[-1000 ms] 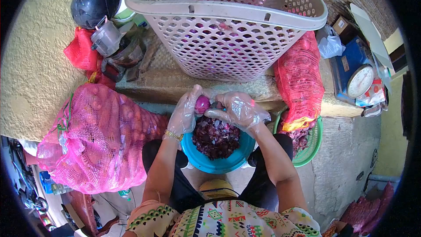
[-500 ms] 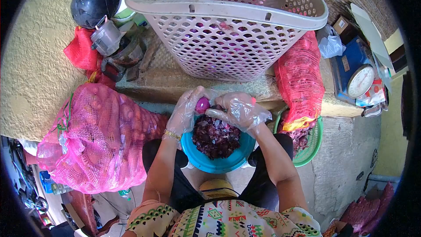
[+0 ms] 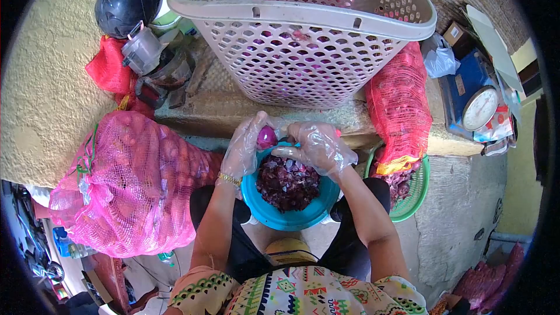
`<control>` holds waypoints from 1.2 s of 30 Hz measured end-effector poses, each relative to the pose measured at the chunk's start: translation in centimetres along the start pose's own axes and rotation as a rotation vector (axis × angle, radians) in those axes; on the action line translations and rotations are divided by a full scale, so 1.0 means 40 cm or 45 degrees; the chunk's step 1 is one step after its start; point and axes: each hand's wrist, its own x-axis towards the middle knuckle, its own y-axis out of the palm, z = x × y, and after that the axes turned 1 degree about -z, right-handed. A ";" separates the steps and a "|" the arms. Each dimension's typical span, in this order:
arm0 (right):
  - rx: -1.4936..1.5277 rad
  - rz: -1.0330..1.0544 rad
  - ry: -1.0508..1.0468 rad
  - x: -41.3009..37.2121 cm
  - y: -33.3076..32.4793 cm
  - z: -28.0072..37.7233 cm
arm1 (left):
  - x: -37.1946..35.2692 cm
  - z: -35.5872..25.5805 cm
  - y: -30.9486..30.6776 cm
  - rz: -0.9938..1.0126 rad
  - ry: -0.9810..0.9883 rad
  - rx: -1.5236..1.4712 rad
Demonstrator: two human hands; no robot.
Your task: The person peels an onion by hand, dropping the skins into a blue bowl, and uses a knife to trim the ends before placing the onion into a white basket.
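A peeled, glossy purple onion (image 3: 267, 137) is gripped in my left hand (image 3: 240, 147), which wears a clear plastic glove. My right hand (image 3: 319, 146), gloved the same way, is closed just right of the onion; a small dark thing shows by its fingertips, too little to name. Both hands are above the far rim of a blue basin (image 3: 252, 213). Inside the basin lies a heap of dark purple onion skins (image 3: 287, 184), with paler scraps among them.
A tall grey perforated basket (image 3: 303, 52) with purple onions stands ahead on a ledge. Pink net sacks of onions lie left (image 3: 134, 186) and right (image 3: 399, 99). A green basket (image 3: 423, 192) sits under the right sack. A dial scale (image 3: 479, 108) stands far right.
Both hands have shifted very slightly left, the onion moving with my left hand. My right fingers have turned a little; the basin and sacks stay put.
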 end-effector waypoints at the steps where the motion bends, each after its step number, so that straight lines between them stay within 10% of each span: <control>1: 0.000 0.000 0.000 0.001 0.003 -0.002 | -0.004 -0.004 0.001 0.006 -0.017 0.041; 36: 0.172 -0.048 0.086 0.001 -0.017 0.021 | 0.004 0.018 0.005 0.022 -0.040 0.122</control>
